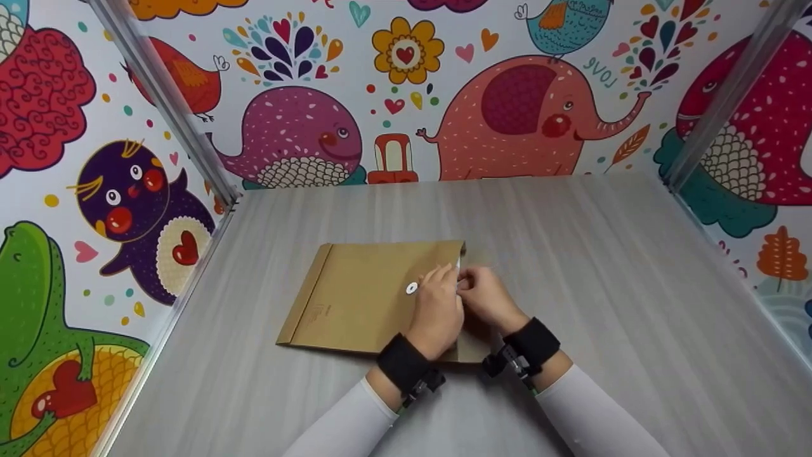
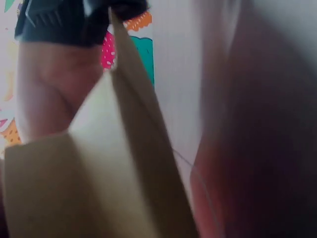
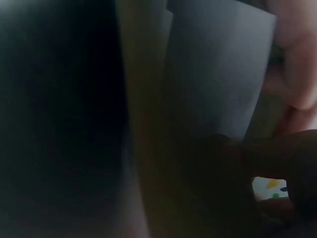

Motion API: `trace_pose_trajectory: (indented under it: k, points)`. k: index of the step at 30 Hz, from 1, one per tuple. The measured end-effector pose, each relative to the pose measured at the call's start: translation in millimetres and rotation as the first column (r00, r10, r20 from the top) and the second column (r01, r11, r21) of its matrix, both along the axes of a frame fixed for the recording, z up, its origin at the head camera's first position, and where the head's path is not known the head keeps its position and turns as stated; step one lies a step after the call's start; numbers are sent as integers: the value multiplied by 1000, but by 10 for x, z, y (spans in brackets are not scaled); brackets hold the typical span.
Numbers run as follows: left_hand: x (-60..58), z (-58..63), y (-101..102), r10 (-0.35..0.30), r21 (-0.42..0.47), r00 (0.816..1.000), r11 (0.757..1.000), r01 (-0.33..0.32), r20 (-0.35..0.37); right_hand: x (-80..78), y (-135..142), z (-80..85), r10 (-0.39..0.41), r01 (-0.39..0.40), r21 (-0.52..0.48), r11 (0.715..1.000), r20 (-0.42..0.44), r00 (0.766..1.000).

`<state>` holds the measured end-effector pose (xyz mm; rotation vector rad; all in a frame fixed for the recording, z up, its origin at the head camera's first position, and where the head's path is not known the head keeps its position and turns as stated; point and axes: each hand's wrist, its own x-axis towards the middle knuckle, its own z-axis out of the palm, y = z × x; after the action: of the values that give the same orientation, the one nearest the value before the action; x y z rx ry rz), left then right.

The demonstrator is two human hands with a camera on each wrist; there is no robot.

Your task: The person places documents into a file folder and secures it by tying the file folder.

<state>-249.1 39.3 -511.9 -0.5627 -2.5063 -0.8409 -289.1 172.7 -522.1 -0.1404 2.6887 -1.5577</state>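
A brown paper document envelope [image 1: 361, 292] lies flat on the table, its mouth toward the right. My left hand [image 1: 438, 311] is over the mouth end and grips the upper layer there; its thumb is hidden. Beside it, my right hand [image 1: 491, 295] pinches a sheet of paper [image 3: 218, 64] at the opening, of which the head view shows only a white sliver. A white round button [image 1: 412, 289] sits on the envelope by the left fingertips. In the left wrist view the folded side of the envelope [image 2: 99, 173] stands up, and a thin string [image 2: 200, 181] hangs past it.
The grey wood-grain table [image 1: 590, 247] extends around the envelope on all sides. Printed cartoon panels [image 1: 406, 114] enclose the back and both sides, with metal posts [image 1: 171, 101] at the corners. Black bands with small cameras [image 1: 406, 365] circle both wrists.
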Motion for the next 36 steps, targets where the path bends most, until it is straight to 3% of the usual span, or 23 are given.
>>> trace_pose_trajectory:
  k: [4, 7, 12, 16, 19, 22, 25, 28, 31, 36]
  points:
    - [-6, -41, 8, -13, -15, 1000, 1000, 14, 19, -32, 31, -73, 45, -45, 3, 999, 11, 999]
    - [-43, -83, 4, -19, -21, 993, 1000, 22, 117, -67, 172, -55, 43, -43, 1, 999, 82, 996]
    - [-95, -89, -33, -61, 33, 948, 998, 53, 312, -124, 481, 48, -27, 25, 14, 1000, 169, 985]
    - [-138, -42, -101, -77, 83, 928, 995, 50, 366, -162, 654, 88, -76, 70, 42, 997, 163, 984]
    - [-189, -12, -181, -72, 60, 920, 997, 52, 385, -171, 709, 89, -74, 69, 37, 997, 190, 979]
    - [-261, 7, -278, -60, -3, 904, 998, 68, 423, -156, 710, 71, -22, 12, 37, 999, 286, 958]
    - [-335, 4, -382, -62, -63, 873, 992, 105, 483, -128, 673, 47, 53, -80, 55, 995, 383, 922]
    - [-401, -16, -480, -67, -91, 847, 987, 135, 528, -110, 612, 18, 109, -156, 78, 985, 422, 900]
    - [-451, -36, -566, -66, -91, 842, 987, 135, 535, -97, 546, -10, 155, -208, 72, 976, 443, 883]
    - [-509, -77, -669, -67, -87, 850, 988, 131, 523, -57, 438, -58, 249, -279, 0, 960, 447, 859]
